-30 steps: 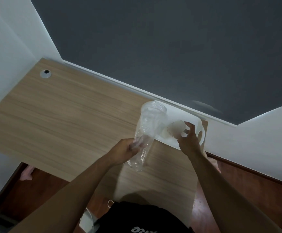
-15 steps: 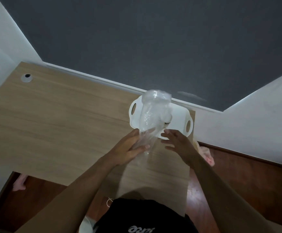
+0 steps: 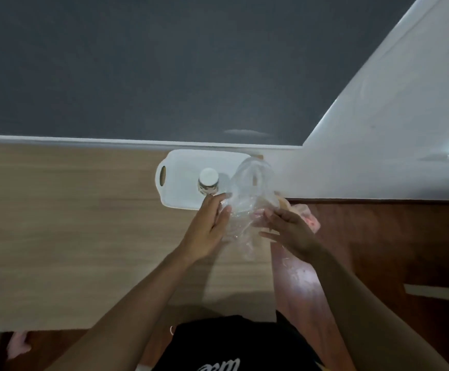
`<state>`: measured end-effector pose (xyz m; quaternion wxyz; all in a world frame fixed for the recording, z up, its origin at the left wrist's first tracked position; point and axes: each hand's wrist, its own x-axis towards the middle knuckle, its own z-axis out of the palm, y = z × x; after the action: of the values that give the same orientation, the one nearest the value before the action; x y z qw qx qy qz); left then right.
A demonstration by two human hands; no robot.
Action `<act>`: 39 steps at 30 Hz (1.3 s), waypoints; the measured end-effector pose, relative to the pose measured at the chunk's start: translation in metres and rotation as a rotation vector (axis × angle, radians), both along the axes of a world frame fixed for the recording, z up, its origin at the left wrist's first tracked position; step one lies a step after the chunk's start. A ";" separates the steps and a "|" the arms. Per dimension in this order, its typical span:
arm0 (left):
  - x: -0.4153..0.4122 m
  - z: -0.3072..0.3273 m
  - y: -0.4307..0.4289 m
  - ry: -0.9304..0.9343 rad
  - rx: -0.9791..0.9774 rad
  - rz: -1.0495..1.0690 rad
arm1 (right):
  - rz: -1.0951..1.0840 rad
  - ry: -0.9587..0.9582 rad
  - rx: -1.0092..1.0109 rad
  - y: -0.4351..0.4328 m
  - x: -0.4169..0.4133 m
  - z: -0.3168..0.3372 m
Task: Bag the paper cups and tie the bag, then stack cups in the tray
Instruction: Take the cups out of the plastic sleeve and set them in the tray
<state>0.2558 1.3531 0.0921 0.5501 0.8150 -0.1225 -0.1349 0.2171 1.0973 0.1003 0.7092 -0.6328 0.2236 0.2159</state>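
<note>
A white tray [image 3: 180, 167] with cut-out handles lies at the table's far right corner. An upturned stack of paper cups [image 3: 208, 180] stands on it. Just right of the cups a clear plastic bag [image 3: 250, 183] stands puffed up, and I see nothing inside it. Its crumpled lower part runs down between my hands. My left hand [image 3: 210, 226] lies with straight fingers against the bag's left side. Fingertips of my right hand [image 3: 290, 231] touch the bag from the right, loosely spread. I cannot see either hand's fingers closing round the plastic.
The wooden table [image 3: 84, 223] stretches to the left, and its right edge runs just under my right hand. Beyond that edge is dark brown floor [image 3: 378, 250] with something pink [image 3: 307, 215] on it. A grey wall stands behind the table.
The bag has moved right, off the middle of the tray, so the cup stack now shows. My right hand left the tray area and came to the bag; my left hand's grip opened.
</note>
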 end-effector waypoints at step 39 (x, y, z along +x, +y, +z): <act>0.076 -0.175 -0.292 0.655 0.402 -0.043 | -0.343 0.488 -0.148 -0.220 0.029 -0.213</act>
<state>0.3314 1.0615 -0.0829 0.3862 0.8176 0.0716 -0.4210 0.2456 0.8778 -0.1132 0.6127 -0.5651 0.5060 0.2219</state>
